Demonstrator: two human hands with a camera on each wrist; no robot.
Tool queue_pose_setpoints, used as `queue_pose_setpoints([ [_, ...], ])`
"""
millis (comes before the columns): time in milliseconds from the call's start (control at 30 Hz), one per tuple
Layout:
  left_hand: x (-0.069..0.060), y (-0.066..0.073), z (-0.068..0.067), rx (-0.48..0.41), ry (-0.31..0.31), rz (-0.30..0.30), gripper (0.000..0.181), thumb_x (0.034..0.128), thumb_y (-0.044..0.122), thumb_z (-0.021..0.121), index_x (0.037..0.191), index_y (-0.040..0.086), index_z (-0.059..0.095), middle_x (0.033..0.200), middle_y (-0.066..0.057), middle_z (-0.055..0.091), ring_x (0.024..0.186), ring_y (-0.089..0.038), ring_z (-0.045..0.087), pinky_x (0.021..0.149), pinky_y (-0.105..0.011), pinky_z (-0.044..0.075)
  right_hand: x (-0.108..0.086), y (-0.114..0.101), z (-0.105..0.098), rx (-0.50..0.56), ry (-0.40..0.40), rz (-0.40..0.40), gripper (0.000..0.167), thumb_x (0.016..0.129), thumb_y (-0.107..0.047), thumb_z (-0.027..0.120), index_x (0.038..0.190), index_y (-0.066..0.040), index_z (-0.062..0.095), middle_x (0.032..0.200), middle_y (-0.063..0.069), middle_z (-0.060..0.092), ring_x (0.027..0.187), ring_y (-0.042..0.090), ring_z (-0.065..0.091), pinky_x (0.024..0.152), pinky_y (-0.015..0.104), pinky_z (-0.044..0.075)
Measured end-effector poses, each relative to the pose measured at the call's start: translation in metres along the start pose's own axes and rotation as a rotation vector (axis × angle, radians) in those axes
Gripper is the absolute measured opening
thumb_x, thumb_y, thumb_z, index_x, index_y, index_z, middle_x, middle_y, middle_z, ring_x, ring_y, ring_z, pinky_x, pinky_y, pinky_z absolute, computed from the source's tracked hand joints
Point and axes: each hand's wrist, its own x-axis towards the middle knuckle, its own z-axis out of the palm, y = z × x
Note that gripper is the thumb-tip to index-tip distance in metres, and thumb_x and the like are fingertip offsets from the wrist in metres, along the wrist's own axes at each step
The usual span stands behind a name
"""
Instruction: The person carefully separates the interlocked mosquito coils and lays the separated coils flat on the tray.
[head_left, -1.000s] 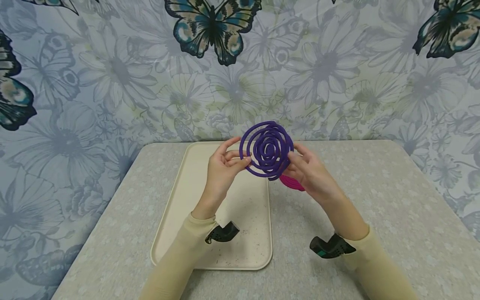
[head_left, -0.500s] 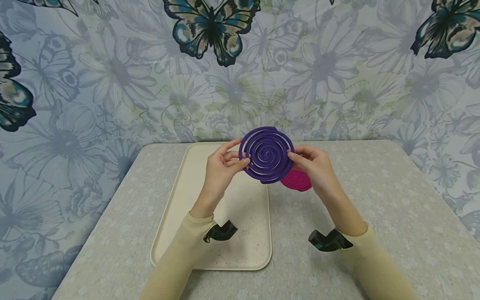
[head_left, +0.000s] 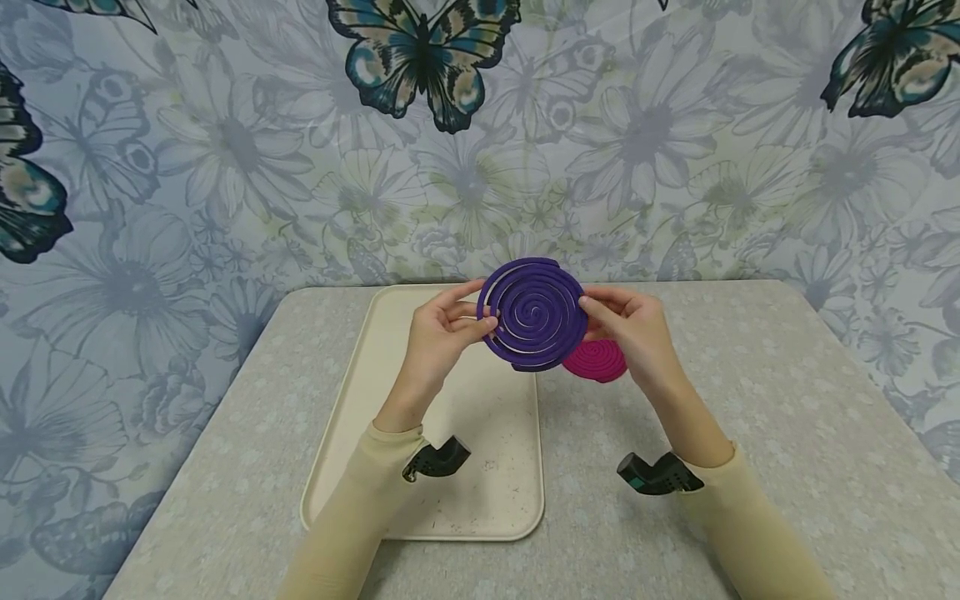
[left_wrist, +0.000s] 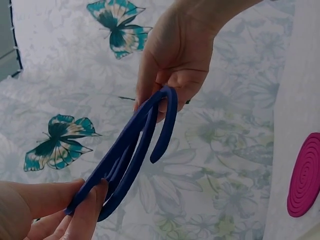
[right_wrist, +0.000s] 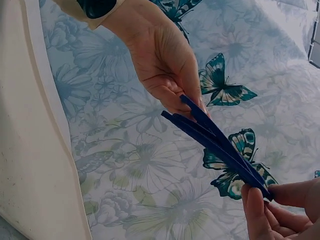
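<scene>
A flat purple spiral coil (head_left: 534,313), made of a long thin strand wound into a disc, is held up above the table in the head view. My left hand (head_left: 438,342) pinches its left rim between thumb and fingers. On the opposite rim, the thumb and fingers of my right hand (head_left: 637,333) grip it. Seen edge-on in the left wrist view, the purple coil (left_wrist: 130,145) has its loops spread apart, with one loose end curving away. A smaller pink spiral coil (head_left: 596,361) lies on the table behind my right hand, partly covered.
A cream tray (head_left: 480,500) with dark specks lies on the left half of the grey patterned table (head_left: 750,375), beneath my left forearm. Behind the table's far edge hangs a floral and butterfly cloth (head_left: 480,183). Black wrist cameras (head_left: 438,457) sit on both sleeves.
The purple coil's loops have gone from skewed and uneven to lying flatter and more even. My right hand has shifted to its right rim, uncovering more of the pink coil.
</scene>
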Motion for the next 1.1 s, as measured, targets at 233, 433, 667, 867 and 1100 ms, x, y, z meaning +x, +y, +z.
queue_pose_setpoints([
  [233, 0.0, -0.001, -0.003, 0.001, -0.038, 0.002, 0.05, 0.0825, -0.011, 0.064, 0.13, -0.001, 0.054, 0.08, 0.01, 0.069, 0.071, -0.002, 0.068, 0.071, -0.02, 0.057, 0.002, -0.003, -0.005, 0.059, -0.101, 0.097, 0.014, 0.093, -0.006, 0.059, 0.093, -0.015, 0.07, 0.082, -0.006, 0.071, 0.069, 0.008, 0.068, 0.06, 0.023, 0.058],
  [433, 0.003, -0.002, -0.006, -0.019, -0.069, -0.038, 0.052, 0.0832, -0.01, 0.064, 0.133, 0.0, 0.052, 0.08, 0.01, 0.07, 0.071, -0.003, 0.068, 0.072, -0.021, 0.058, 0.005, -0.006, -0.01, 0.183, -0.198, 0.175, 0.021, 0.095, -0.003, 0.053, 0.092, -0.014, 0.07, 0.081, -0.004, 0.071, 0.07, 0.008, 0.068, 0.063, 0.022, 0.058],
  [667, 0.006, -0.005, -0.008, -0.087, -0.074, -0.089, 0.052, 0.0859, -0.009, 0.06, 0.136, -0.002, 0.048, 0.078, 0.012, 0.07, 0.07, -0.001, 0.067, 0.071, -0.019, 0.057, 0.006, -0.001, -0.007, 0.534, -0.311, 0.342, 0.032, 0.1, -0.003, 0.041, 0.092, -0.009, 0.071, 0.084, 0.001, 0.07, 0.074, 0.011, 0.067, 0.066, 0.021, 0.058],
  [867, 0.011, -0.009, -0.009, -0.108, -0.064, -0.121, 0.05, 0.0861, -0.009, 0.06, 0.135, -0.005, 0.048, 0.076, 0.011, 0.07, 0.068, -0.001, 0.066, 0.07, -0.018, 0.057, 0.001, 0.002, 0.005, 0.679, -0.217, 0.401, 0.033, 0.102, -0.007, 0.039, 0.09, -0.009, 0.07, 0.083, 0.001, 0.07, 0.074, 0.009, 0.066, 0.068, 0.019, 0.056],
  [1100, 0.012, -0.008, -0.01, -0.182, 0.051, -0.162, 0.051, 0.0872, -0.008, 0.06, 0.137, -0.002, 0.047, 0.076, 0.011, 0.07, 0.071, -0.002, 0.068, 0.072, -0.019, 0.057, 0.0, 0.011, 0.013, 0.148, -0.009, 0.094, 0.011, 0.094, -0.004, 0.056, 0.093, -0.009, 0.066, 0.078, -0.007, 0.071, 0.068, 0.007, 0.067, 0.063, 0.022, 0.058],
])
